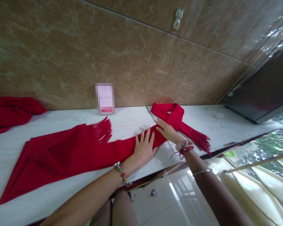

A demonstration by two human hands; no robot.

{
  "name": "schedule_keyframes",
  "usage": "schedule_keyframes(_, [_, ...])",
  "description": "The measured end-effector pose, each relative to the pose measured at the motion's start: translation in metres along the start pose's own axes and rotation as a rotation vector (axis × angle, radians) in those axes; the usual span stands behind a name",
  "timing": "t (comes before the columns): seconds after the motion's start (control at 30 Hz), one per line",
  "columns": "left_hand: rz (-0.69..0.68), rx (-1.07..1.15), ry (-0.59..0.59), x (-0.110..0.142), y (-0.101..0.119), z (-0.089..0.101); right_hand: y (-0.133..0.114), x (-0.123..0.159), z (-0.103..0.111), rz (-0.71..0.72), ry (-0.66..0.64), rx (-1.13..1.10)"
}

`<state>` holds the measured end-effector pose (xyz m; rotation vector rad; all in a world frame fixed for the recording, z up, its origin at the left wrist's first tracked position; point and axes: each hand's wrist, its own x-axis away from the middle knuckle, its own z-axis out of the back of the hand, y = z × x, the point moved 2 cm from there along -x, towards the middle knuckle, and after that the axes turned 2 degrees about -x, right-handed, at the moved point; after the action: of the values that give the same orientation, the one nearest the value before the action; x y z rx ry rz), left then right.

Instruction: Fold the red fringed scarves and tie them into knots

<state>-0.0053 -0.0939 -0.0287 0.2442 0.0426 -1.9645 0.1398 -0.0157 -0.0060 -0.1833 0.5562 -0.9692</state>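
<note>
A long red scarf [68,153] with fringed ends lies across the white tabletop [129,117]. Its left part is broad and folded, with one fringe showing near the middle. Toward the right it narrows, then loops over itself, and the other fringe hangs toward the front edge. My left hand [143,147] rests flat on the narrow stretch with its fingers spread. Just to its right, my right hand [168,131] lies on the scarf beside the loop, its fingers stretched out. Neither hand grips the cloth.
Another red cloth [14,113] lies bunched at the far left. A pale box-like item [105,99], blurred out, stands against the brown marbled wall [61,56]. At the right end stands a dark panel [261,88]. A pale railing [261,182] is at the lower right.
</note>
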Motion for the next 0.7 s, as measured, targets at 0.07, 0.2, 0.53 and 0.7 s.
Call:
schedule_keyframes(0.07, [-0.019, -0.03, 0.022, 0.003, 0.0, -0.003, 0.007, 0.002, -0.011, 0.016, -0.085, -0.011])
schedule_keyframes(0.2, [-0.037, -0.044, 0.04, 0.003, 0.0, -0.003, 0.026, 0.012, -0.021, -0.086, -0.032, -0.106])
schedule_keyframes(0.53, [-0.083, 0.007, 0.08, 0.003, 0.001, -0.001, 0.025, 0.019, -0.011, -0.204, 0.282, -0.237])
schedule_keyframes(0.7, [-0.124, 0.041, 0.168, 0.001, 0.001, 0.003, 0.019, 0.022, -0.004, -0.205, 0.401, -0.22])
